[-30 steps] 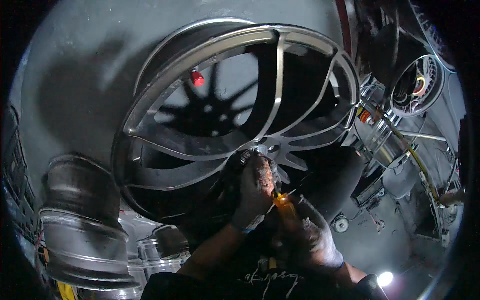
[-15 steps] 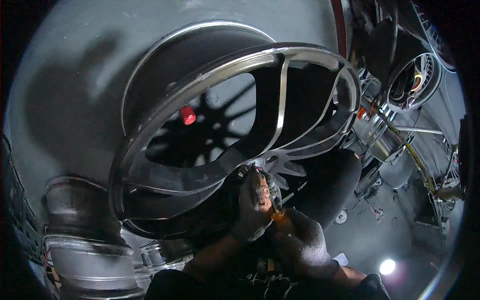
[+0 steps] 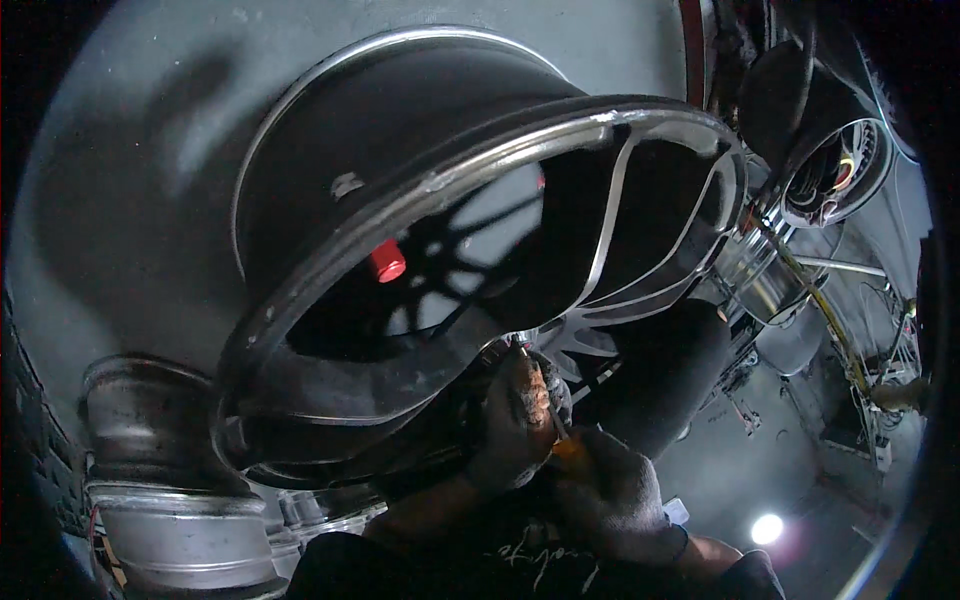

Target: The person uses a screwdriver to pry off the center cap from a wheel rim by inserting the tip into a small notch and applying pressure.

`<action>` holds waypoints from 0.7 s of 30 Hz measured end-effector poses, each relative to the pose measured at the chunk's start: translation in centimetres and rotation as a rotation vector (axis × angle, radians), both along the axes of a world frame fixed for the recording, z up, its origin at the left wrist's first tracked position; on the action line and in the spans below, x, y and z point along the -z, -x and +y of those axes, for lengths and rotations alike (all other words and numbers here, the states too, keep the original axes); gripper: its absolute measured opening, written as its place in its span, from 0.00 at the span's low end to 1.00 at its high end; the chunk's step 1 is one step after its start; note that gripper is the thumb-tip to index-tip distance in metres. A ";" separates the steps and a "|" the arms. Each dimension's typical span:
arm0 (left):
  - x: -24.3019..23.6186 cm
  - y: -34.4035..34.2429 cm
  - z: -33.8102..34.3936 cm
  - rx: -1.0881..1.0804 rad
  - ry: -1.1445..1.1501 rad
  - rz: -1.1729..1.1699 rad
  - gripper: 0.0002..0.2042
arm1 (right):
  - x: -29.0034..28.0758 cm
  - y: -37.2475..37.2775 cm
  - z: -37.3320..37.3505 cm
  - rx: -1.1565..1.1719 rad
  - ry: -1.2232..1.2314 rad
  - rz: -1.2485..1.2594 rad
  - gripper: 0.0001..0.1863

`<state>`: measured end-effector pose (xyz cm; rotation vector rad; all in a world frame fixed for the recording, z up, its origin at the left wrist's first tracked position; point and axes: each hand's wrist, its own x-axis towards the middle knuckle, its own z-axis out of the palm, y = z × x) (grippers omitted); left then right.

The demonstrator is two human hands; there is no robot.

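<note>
A large dark alloy wheel (image 3: 600, 240) with bright machined spoke edges stands tilted in front of me, its spokes meeting low in the middle. My left hand (image 3: 515, 420), in a worn grey glove, is closed near the hub, fingertips up against a small shiny metal piece (image 3: 524, 338). What it grips is hidden. Beside it, lower right, my right hand (image 3: 615, 485), also gloved, wraps around the orange handle (image 3: 572, 450) of what looks like a screwdriver. Its thin metal shaft (image 3: 558, 426) runs up toward the left hand, and the tip cannot be seen.
A red cylinder (image 3: 388, 262) shows through the spoke opening. More rims (image 3: 185, 535) are stacked at the lower left. To the right, pipes and cables (image 3: 835, 310) run beside another round rim (image 3: 840, 175). A bright lamp spot (image 3: 767, 529) glows at lower right.
The wheel has shifted slightly right and turned a little, and the red cylinder appears lower behind it. Both hands have moved slightly right and down, keeping their grips.
</note>
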<state>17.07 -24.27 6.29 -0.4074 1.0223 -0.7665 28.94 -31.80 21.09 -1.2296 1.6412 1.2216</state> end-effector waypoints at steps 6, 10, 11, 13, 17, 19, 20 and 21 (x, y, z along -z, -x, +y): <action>1.1 5.9 0.1 0.240 -0.191 0.033 0.16 | 0.0 0.0 0.0 -0.259 -0.010 -0.012 0.25; 1.5 8.4 0.2 0.262 -0.222 -0.053 0.19 | 0.0 -0.4 0.0 -0.341 -0.054 0.025 0.25; 1.5 8.4 0.2 0.183 -0.181 -0.091 0.22 | 0.1 -0.6 0.0 -0.387 -0.057 0.021 0.24; 1.5 7.8 0.2 0.153 -0.121 -0.027 0.18 | 0.2 -1.1 0.0 -0.432 -0.068 0.023 0.23; 1.3 5.2 -0.5 0.163 -0.082 0.026 0.15 | 0.1 -2.3 -0.4 -0.430 -0.097 0.044 0.21; 1.5 4.0 -0.8 0.197 -0.117 0.009 0.15 | 0.1 -2.5 -0.3 -0.416 -0.088 0.043 0.20; 1.5 3.7 -0.9 0.220 -0.144 -0.004 0.16 | 0.1 -2.5 -0.2 -0.402 -0.074 0.038 0.20; 1.7 3.4 -0.9 0.244 -0.168 -0.021 0.17 | 0.1 -2.4 -0.1 -0.385 -0.057 0.033 0.19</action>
